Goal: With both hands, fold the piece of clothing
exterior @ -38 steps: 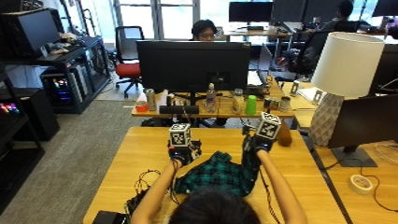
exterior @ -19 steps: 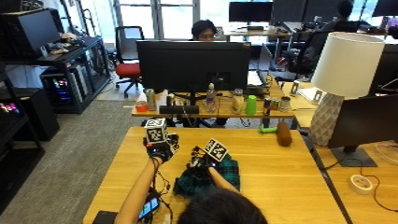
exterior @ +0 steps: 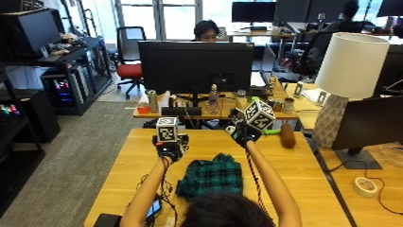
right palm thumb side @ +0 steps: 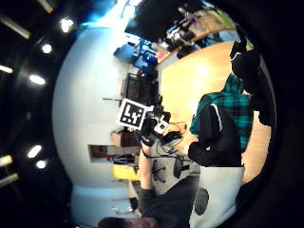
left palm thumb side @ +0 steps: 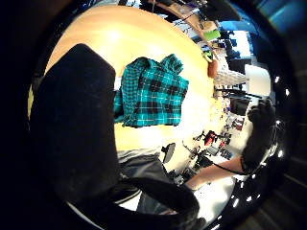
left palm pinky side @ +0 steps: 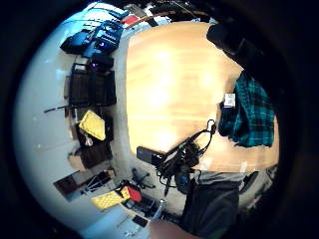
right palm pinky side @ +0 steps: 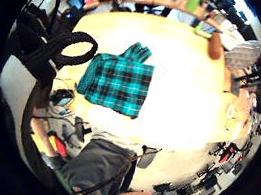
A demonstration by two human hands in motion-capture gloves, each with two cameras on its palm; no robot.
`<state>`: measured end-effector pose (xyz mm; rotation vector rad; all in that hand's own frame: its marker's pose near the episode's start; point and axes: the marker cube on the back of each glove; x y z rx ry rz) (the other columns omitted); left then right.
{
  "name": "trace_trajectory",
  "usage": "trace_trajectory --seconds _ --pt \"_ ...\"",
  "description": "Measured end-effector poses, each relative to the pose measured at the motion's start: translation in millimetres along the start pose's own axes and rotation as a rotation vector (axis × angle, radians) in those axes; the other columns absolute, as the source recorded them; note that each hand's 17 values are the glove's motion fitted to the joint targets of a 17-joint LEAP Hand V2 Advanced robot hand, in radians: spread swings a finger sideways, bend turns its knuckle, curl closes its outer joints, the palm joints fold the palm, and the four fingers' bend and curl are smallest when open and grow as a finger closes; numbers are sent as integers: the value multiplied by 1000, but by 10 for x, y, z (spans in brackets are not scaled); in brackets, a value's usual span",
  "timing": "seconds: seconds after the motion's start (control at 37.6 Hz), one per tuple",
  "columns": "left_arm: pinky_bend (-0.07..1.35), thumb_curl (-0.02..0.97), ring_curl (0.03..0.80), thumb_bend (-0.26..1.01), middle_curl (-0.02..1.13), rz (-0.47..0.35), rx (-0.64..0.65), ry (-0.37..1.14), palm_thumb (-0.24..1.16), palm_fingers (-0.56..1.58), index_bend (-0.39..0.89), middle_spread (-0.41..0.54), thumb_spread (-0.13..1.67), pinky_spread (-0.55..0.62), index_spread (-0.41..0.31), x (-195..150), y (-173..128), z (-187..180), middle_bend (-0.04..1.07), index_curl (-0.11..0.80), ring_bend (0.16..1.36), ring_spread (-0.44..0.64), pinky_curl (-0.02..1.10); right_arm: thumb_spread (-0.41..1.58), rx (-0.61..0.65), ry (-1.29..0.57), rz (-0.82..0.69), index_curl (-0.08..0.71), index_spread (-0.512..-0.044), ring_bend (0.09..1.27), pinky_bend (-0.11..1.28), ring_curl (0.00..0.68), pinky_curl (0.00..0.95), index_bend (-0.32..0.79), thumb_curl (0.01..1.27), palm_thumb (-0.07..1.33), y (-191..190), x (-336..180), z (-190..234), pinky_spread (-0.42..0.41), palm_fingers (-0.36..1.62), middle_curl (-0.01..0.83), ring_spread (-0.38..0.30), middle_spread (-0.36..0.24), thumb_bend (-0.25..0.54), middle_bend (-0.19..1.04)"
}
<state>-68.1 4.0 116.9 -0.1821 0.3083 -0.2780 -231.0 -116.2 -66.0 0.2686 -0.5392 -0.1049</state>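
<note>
From above, the green checked shirt (exterior: 211,176) lay folded on the wooden table (exterior: 302,170), close to the person. Both hands were up in the air over it, touching nothing. I could not tell how the fingers of the left hand (exterior: 170,147) or the right hand (exterior: 242,132) were held.

The left thumb side palm view showed the shirt (left palm thumb side: 151,93) flat on the table, with a gloved hand (left palm thumb side: 259,127) off to one side.

The right little finger side palm view showed the shirt (right palm pinky side: 118,82) as a neat block near the table's edge.
</note>
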Motion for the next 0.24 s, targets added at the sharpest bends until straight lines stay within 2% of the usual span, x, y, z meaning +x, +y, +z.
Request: trace_trajectory --seconds 0.11,0.24 --pt "743 169 327 24 292 0 6 -20 92 31 88 259 1482 240 -28 139 -12 -41 185 167 852 306 375 1011 21 -59 15 195 -145 609 626 416 376 71 540 1021 16 101 -48 -153 1070 469 -120 -25 -26 233" --pt "758 177 324 28 297 8 51 -72 107 26 80 260 1496 237 -27 330 5 -138 187 158 860 305 374 1024 -15 -156 39 201 -152 598 604 417 372 86 533 996 -103 270 325 -174 1127 476 -134 -39 -21 259"
